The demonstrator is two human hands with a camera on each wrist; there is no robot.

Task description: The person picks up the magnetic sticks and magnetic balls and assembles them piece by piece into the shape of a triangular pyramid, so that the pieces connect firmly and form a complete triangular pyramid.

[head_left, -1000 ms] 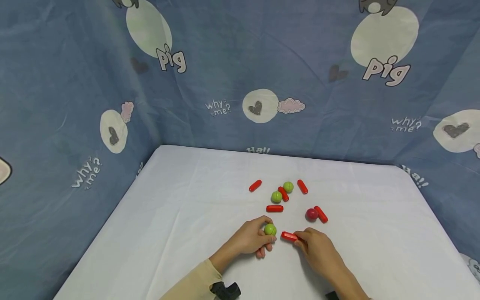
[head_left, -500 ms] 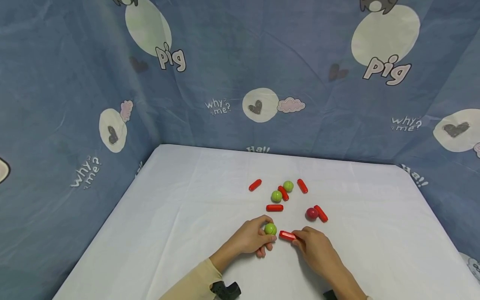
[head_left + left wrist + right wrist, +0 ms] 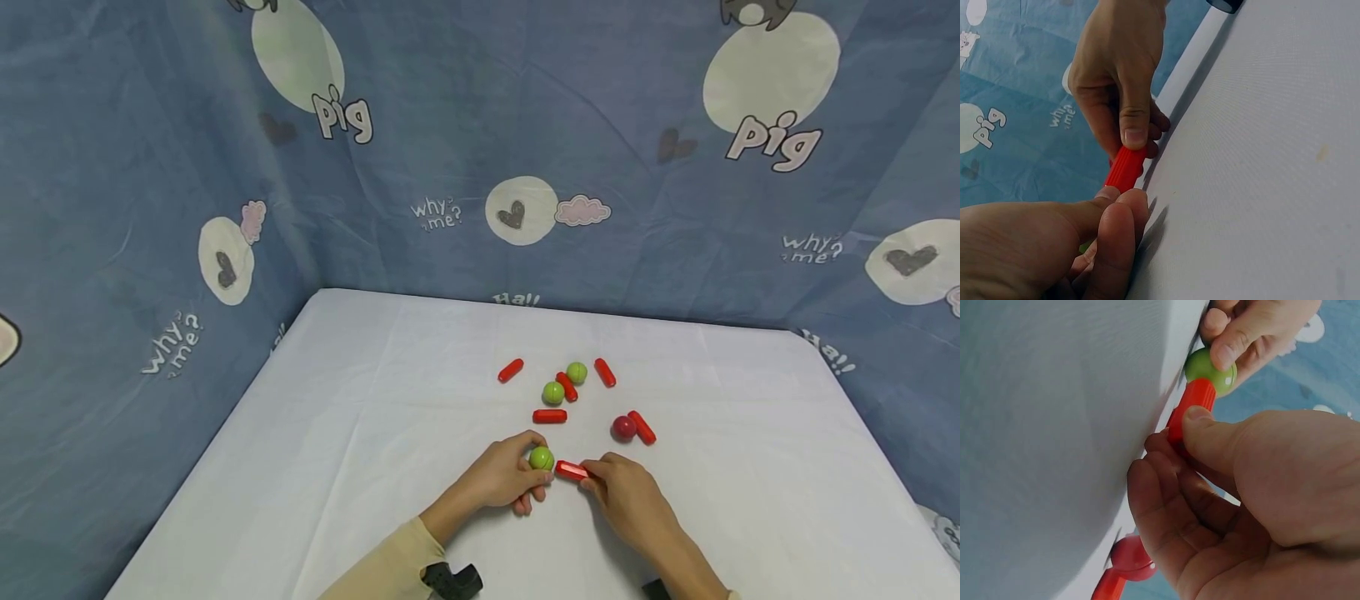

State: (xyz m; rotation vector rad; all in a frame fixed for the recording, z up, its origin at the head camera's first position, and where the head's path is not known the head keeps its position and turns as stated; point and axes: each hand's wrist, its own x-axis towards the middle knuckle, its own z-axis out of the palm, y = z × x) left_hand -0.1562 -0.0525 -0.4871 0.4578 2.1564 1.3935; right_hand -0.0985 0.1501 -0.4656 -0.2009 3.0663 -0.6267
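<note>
Hands meet low: left hand (image 3: 504,479) pinching green ball (image 3: 541,458), right hand (image 3: 628,497) gripping red rod (image 3: 571,471)

Left hand (image 3: 501,477) held ball (image 3: 541,457) frame-center-low; rod (image 3: 572,471) touched it on right, right hand (image 3: 626,498) behind rod.

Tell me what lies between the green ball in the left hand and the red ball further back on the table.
In the head view, only bare white tablecloth lies between the held green ball and the red ball; the right hand's red stick sits just nearer.
</note>
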